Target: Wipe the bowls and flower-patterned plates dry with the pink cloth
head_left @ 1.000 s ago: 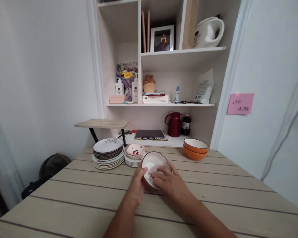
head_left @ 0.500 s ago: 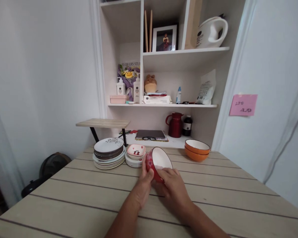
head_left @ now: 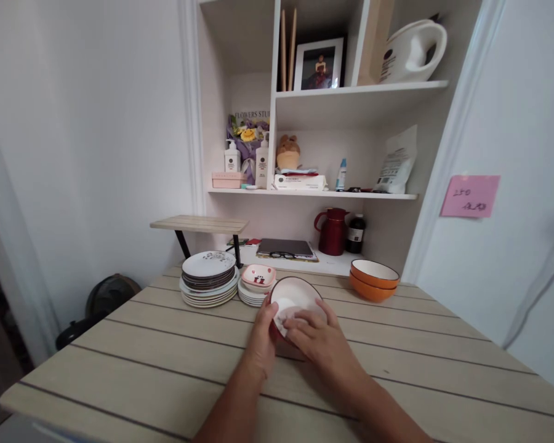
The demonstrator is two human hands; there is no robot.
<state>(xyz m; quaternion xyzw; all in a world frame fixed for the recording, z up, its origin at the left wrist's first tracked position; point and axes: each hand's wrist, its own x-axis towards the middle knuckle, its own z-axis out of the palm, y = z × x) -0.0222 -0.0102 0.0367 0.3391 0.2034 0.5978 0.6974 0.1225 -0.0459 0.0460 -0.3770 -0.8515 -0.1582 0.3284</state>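
Note:
Above the middle of the table, my left hand (head_left: 264, 329) grips a bowl (head_left: 298, 288) with a white inside, dark rim and red outside by its left edge, thumb over the rim. The bowl is tilted so that its opening faces me. My right hand (head_left: 316, 335) reaches into the bowl, its bent fingers pressing a thin white wipe (head_left: 286, 312), largely covered by them, against the inner wall. Just behind on the left stand small white dishes (head_left: 252, 296) with a square patterned dish (head_left: 259, 275) on top.
Stacked plates (head_left: 208, 266) stand at the left, near a small raised wooden shelf (head_left: 198, 224). Two orange bowls (head_left: 373, 289) sit nested at the right. Behind the table (head_left: 166, 363) are a laptop (head_left: 286, 247), glasses, a red jug (head_left: 332, 232) and a dark bottle (head_left: 355, 234).
The bowl has turned so that its opening faces me more and its red floral side is mostly hidden. My right hand's fingers have spread farther across the inside. The view has shifted slightly.

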